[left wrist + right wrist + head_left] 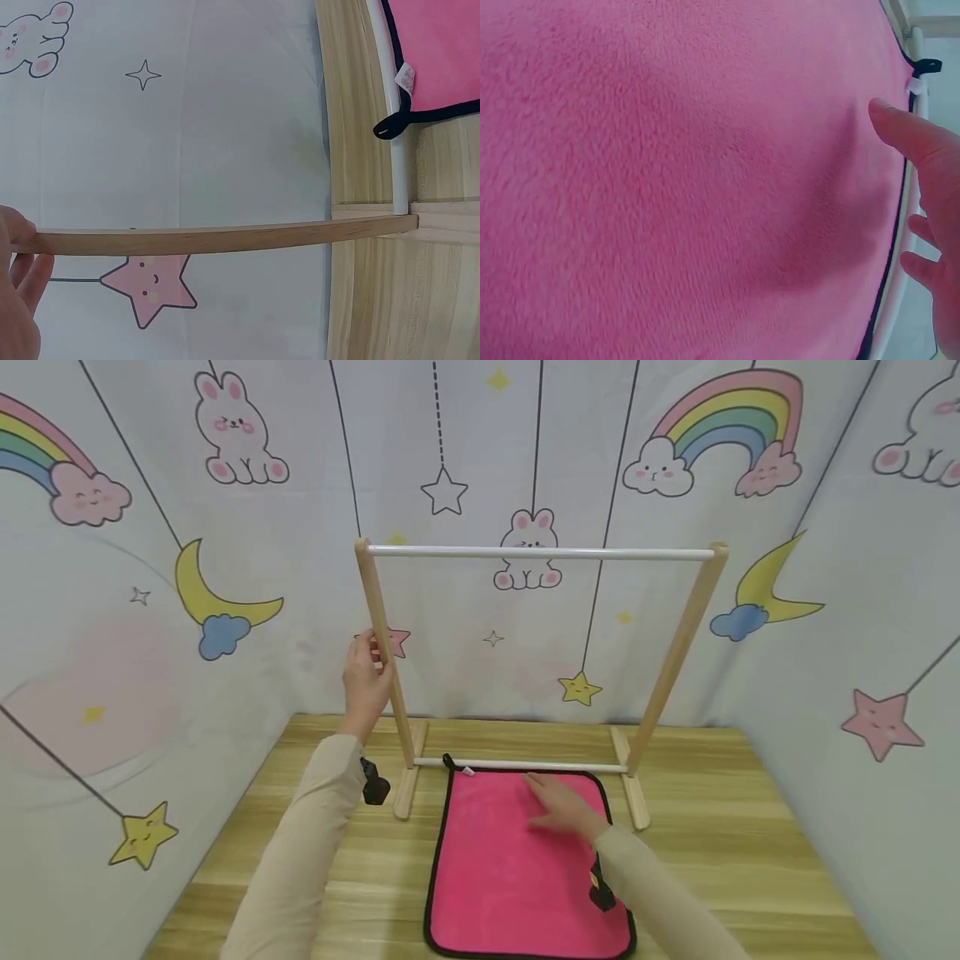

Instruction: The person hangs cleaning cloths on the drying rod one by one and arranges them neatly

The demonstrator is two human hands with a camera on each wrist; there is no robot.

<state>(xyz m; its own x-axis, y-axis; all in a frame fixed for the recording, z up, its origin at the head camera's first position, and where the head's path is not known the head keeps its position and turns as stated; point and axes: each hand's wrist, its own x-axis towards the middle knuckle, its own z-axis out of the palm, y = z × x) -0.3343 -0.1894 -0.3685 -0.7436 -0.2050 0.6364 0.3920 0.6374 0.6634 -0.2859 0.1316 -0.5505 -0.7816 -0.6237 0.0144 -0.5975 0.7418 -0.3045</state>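
My L sleeve (296, 852) & R sleeve (660, 889): lt. beige, long, plain, to approx. wrist. L wrist cam (376, 786) + R wrist cam (602, 893): blk, angular, sm.; fine detail unclear. L hand (366, 683), R hand (561, 808) bare.

L arm (279, 893) extended fwd + up, long beige sleeve (326, 785) to wrist. L hand (366, 681) raised, fingers curled in grip, thumb opposing. R arm (675, 902) fwd, angled in twd midline, sim. sleeve. R hand (564, 810) lower than L, fingers extended, thumb spread from them; sl. blurred in head view, only partly vis. in R wrist view.
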